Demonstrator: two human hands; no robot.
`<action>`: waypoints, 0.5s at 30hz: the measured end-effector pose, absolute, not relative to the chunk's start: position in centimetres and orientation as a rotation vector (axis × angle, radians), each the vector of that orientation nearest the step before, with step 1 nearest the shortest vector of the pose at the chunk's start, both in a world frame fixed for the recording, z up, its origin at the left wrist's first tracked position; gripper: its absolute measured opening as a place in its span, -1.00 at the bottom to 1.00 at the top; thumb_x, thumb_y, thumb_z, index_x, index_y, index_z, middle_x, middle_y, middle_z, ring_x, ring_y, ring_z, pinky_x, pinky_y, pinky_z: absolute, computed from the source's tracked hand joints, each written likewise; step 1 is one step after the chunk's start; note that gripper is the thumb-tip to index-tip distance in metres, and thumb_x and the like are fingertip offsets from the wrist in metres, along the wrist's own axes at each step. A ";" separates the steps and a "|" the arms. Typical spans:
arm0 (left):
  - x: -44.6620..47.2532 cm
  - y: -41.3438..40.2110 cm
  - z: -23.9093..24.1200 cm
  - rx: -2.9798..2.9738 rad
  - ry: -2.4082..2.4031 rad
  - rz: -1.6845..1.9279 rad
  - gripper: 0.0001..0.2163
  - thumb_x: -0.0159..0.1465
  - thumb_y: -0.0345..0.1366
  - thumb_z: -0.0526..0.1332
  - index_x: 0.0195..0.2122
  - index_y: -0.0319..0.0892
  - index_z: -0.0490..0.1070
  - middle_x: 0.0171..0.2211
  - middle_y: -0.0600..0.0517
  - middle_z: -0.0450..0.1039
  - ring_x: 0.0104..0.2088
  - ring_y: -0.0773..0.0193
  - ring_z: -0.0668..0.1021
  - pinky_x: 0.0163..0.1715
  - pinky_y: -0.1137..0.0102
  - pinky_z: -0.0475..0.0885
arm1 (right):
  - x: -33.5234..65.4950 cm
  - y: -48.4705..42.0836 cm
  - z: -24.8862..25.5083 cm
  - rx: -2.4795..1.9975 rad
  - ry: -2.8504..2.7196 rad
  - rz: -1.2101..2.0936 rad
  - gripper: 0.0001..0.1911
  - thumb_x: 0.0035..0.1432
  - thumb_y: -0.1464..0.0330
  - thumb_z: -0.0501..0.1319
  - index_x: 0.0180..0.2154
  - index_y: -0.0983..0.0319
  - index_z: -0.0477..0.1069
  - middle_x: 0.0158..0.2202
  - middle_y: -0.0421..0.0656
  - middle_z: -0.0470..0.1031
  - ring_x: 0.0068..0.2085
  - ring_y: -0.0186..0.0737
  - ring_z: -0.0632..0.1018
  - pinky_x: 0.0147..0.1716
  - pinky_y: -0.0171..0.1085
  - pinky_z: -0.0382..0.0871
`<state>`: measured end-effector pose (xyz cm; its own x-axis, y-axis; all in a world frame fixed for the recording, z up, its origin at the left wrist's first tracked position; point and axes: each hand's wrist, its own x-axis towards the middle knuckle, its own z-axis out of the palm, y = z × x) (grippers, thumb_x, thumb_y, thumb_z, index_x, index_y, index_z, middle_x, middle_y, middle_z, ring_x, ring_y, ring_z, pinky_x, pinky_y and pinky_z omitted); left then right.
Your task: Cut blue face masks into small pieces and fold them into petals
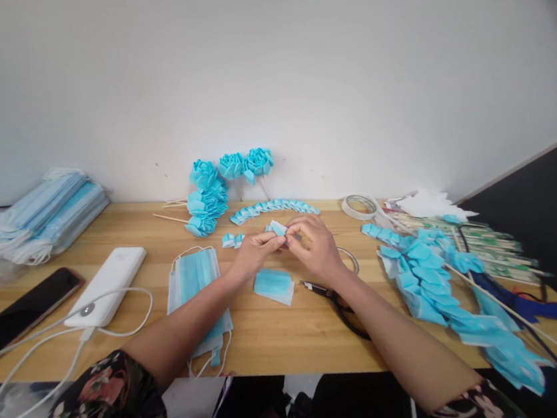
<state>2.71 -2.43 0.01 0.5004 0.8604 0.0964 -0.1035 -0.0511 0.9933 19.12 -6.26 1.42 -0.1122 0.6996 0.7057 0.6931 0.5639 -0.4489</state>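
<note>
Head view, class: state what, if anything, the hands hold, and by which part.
The left hand and right hand together pinch a small folded blue piece by its lower edge, between their fingertips.

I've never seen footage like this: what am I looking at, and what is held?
No machine here: a person's two bare hands, filmed by a camera worn on their head, looking down. The left hand and right hand pinch a folded blue piece together. On the wooden table lie a flat face mask, a cut blue scrap, scissors, a tape roll, a power bank and a phone. A mask stack sits far left; blue flowers stand by the wall.
</note>
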 end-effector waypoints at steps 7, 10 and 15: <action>2.6 -2.4 -0.1 1.460 0.751 0.906 -0.72 0.13 -0.08 0.31 -0.47 -0.22 0.55 -0.44 0.01 0.50 -0.34 0.26 0.48 -0.25 0.38 0.33 | 19.1 -6.3 1.7 -1.149 -1.809 0.051 -0.87 0.13 0.48 0.18 -0.40 0.13 0.38 -0.32 -0.15 0.53 -0.19 -0.10 0.50 -0.13 -0.07 0.39; 2.6 -2.3 -0.2 1.451 0.739 0.899 -0.72 0.14 -0.08 0.31 -0.46 -0.22 0.56 -0.41 0.00 0.52 -0.31 0.24 0.50 -0.21 0.37 0.36 | 19.1 -6.4 1.8 -1.131 -1.806 0.052 -0.87 0.13 0.48 0.17 -0.41 0.13 0.38 -0.34 -0.14 0.53 -0.20 -0.10 0.50 -0.14 -0.08 0.39; 2.7 -2.2 -0.5 1.424 0.738 0.894 -0.71 0.13 -0.07 0.32 -0.46 -0.23 0.57 -0.41 -0.02 0.53 -0.32 0.23 0.51 -0.21 0.36 0.37 | 19.0 -6.4 1.9 -1.138 -1.803 0.069 -0.88 0.13 0.46 0.18 -0.41 0.14 0.40 -0.34 -0.14 0.53 -0.20 -0.09 0.50 -0.14 -0.08 0.38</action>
